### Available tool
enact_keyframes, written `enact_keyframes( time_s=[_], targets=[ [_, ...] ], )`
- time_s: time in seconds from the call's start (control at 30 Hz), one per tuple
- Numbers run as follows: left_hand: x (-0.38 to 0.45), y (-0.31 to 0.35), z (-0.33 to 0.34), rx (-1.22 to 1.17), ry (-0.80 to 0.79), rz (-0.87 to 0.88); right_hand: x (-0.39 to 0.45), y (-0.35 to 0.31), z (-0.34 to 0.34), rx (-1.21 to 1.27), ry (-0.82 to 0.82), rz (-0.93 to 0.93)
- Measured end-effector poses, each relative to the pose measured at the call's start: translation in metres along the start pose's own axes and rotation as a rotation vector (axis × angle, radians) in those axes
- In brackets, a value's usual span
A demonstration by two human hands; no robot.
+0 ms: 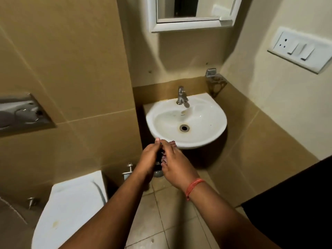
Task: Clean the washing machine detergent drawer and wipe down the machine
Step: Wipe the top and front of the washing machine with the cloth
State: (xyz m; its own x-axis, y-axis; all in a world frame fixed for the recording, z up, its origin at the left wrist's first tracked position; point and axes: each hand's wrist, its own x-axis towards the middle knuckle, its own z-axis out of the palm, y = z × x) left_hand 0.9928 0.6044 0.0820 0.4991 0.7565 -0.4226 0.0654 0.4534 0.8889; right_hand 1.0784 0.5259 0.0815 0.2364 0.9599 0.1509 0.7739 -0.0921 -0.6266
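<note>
No washing machine or detergent drawer is in view. My two hands meet just in front of the near rim of a white wall basin. My left hand has its thumb up and its fingers curled round a small dark object, too hidden to identify. My right hand lies against it from the right with fingers stretched toward the basin; a red thread is tied round that wrist. The basin bowl looks dry, with a drain at its middle and a steel tap at the back.
A white toilet with its lid down stands at lower left, a steel flush plate on the wall above it. A mirror hangs over the basin. A switch and socket plate is on the right wall. A dark door edge stands at right.
</note>
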Motion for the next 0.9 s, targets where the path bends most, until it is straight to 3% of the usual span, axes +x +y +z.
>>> enact_keyframes(
  time_s=[0.1,0.27,0.37,0.4,0.47,0.67,0.9],
  targets=[
    [0.029,0.009,0.013,0.01,-0.001,0.028,0.018,0.022,-0.028,0.277,-0.034,0.124],
    [0.072,0.028,0.058,0.066,-0.039,0.096,0.05,0.079,-0.082,0.382,0.452,0.386],
    [0.104,0.046,0.091,0.107,-0.048,0.141,0.073,0.115,-0.107,0.949,0.266,0.642],
    [0.116,0.052,0.103,0.113,-0.04,0.162,0.08,0.126,-0.115,1.143,0.192,0.672],
    [0.14,0.064,0.124,0.121,-0.021,0.179,0.097,0.148,-0.129,1.292,0.125,0.63],
    [0.227,0.098,0.198,0.087,0.018,0.11,0.181,0.231,-0.175,1.045,0.31,0.61],
    [0.31,0.14,0.282,0.255,0.029,0.218,0.274,0.301,-0.228,0.783,0.43,0.575]
  ],
)
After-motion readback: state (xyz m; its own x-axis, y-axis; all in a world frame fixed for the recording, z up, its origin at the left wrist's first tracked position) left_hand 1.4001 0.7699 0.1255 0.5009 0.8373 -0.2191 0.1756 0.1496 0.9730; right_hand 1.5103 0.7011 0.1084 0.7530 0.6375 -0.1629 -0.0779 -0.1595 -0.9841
